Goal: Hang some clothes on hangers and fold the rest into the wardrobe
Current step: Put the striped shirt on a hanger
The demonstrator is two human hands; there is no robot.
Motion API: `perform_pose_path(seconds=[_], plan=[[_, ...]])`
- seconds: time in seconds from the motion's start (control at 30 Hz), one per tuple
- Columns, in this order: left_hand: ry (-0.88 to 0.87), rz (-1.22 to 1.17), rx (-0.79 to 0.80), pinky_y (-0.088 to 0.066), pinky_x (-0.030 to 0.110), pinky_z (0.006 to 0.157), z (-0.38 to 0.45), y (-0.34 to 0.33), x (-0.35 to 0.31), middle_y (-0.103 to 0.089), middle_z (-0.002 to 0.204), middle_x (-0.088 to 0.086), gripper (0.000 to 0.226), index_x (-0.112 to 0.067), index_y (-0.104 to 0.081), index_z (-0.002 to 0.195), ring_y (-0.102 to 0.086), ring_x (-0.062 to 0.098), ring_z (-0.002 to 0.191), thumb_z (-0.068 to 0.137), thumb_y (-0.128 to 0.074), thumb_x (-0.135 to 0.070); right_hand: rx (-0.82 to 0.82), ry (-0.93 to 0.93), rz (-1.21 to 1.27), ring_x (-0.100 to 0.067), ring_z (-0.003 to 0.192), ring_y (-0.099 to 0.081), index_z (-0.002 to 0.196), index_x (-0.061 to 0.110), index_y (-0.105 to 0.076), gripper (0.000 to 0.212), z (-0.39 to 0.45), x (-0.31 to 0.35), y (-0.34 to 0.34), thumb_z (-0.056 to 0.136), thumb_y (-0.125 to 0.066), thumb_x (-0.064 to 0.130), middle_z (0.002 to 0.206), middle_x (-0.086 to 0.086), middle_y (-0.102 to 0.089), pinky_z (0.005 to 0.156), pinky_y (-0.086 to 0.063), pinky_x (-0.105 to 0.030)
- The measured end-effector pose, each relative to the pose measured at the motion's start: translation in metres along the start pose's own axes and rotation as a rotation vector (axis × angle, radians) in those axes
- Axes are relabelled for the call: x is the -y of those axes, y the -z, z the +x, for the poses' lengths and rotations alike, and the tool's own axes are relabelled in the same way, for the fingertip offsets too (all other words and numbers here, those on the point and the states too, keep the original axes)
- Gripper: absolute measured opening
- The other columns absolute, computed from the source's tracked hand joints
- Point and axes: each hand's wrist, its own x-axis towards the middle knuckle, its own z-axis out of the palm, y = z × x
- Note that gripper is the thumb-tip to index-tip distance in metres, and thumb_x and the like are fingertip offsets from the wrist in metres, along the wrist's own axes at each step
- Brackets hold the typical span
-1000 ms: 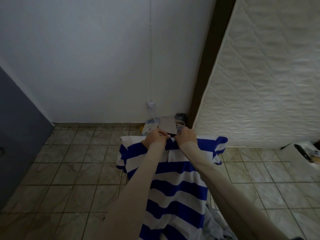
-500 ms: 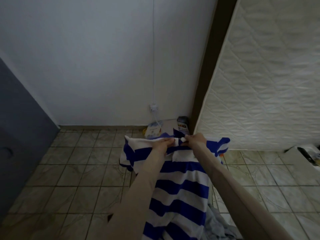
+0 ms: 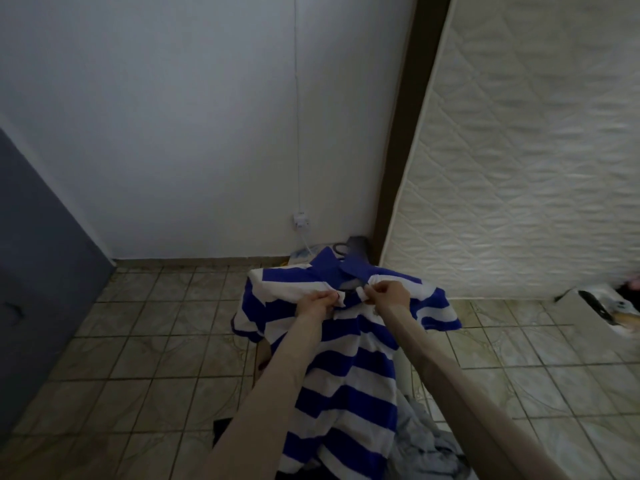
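A white quilted mattress [image 3: 519,150] leans upright against the wall. In front of it, over the tiled floor [image 3: 156,341], hangs a blue-and-white striped shirt [image 3: 349,368]. Left hand [image 3: 317,304] and right hand [image 3: 389,295] each pinch its placket just below the collar, fingers pressed together on the cloth.

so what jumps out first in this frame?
The blue-and-white striped polo shirt, held up at centre frame, hangs down toward the tiled floor. Both hands pinch it at the neck opening: left hand and right hand, close together just below the blue collar. A pale quilted mattress stands upright against the wall, filling the right side.
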Motion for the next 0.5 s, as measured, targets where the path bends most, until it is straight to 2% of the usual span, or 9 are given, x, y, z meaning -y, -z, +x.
perform_pose_path(seconds=[0.07,0.17,0.23,0.3,0.37,0.43,0.5], plan=[[-0.049,0.016,0.016,-0.045,0.038,0.098,-0.005,0.003,-0.001,-0.061,0.120,0.022,0.027,0.002,-0.061,0.114,-0.061,0.026,0.092,0.089,-0.061,-0.009,0.038,-0.003,0.062,-0.021,0.085,-0.058,0.101,0.001,-0.064,0.022,-0.001,-0.001,-0.003,0.096,-0.050,0.017,0.095,-0.012,-0.066,0.080,-0.046,-0.029],[-0.171,0.009,0.047,-0.045,0.036,0.094,-0.014,0.000,-0.003,-0.063,0.115,0.022,0.025,0.006,-0.060,0.113,-0.059,0.026,0.094,0.089,-0.059,-0.004,0.067,0.059,0.061,-0.011,0.067,-0.052,0.073,0.013,-0.060,0.023,-0.006,0.003,-0.007,0.094,-0.054,0.020,0.070,0.000,-0.057,0.071,-0.042,-0.024],[-0.218,0.008,0.037,-0.046,0.036,0.091,-0.014,-0.003,-0.006,-0.064,0.112,0.022,0.026,0.008,-0.060,0.112,-0.063,0.029,0.097,0.089,-0.059,-0.002,0.049,0.096,0.067,-0.012,0.071,-0.054,0.081,0.009,-0.064,0.015,-0.007,0.005,-0.007,0.092,-0.057,0.018,0.075,-0.001,-0.060,0.074,-0.041,-0.024],[-0.265,0.050,0.033,-0.047,0.035,0.091,-0.021,-0.006,-0.010,-0.066,0.107,0.017,0.020,0.004,-0.064,0.106,-0.063,0.024,0.090,0.089,-0.060,-0.004,-0.016,0.123,0.121,-0.014,0.080,-0.056,0.095,0.006,-0.065,0.010,-0.010,0.008,-0.006,0.089,-0.061,0.013,0.083,-0.003,-0.061,0.076,-0.041,-0.023],[-0.248,0.066,0.011,-0.048,0.034,0.092,-0.017,-0.008,-0.010,-0.067,0.090,0.007,0.007,-0.007,-0.066,0.089,-0.059,0.020,0.087,0.089,-0.060,-0.005,-0.048,0.155,0.141,-0.014,0.083,-0.057,0.099,0.005,-0.065,0.014,-0.012,0.009,-0.005,0.085,-0.065,0.008,0.087,-0.004,-0.062,0.079,-0.043,-0.022],[-0.251,0.067,-0.020,-0.049,0.034,0.092,-0.014,-0.010,-0.009,-0.063,0.079,0.001,0.019,-0.014,-0.062,0.073,-0.059,0.021,0.088,0.088,-0.060,-0.004,-0.027,0.204,0.126,-0.015,0.083,-0.059,0.098,0.005,-0.066,0.016,-0.016,0.009,-0.007,0.083,-0.067,0.007,0.089,-0.007,-0.066,0.079,-0.046,-0.022],[-0.265,0.063,-0.031,-0.049,0.034,0.091,-0.014,-0.012,-0.007,-0.063,0.079,0.000,0.022,-0.017,-0.060,0.070,-0.060,0.021,0.088,0.088,-0.061,-0.004,-0.018,0.226,0.118,-0.015,0.081,-0.060,0.096,0.006,-0.065,0.014,-0.016,0.008,-0.009,0.083,-0.067,0.007,0.089,-0.009,-0.067,0.078,-0.047,-0.022]])
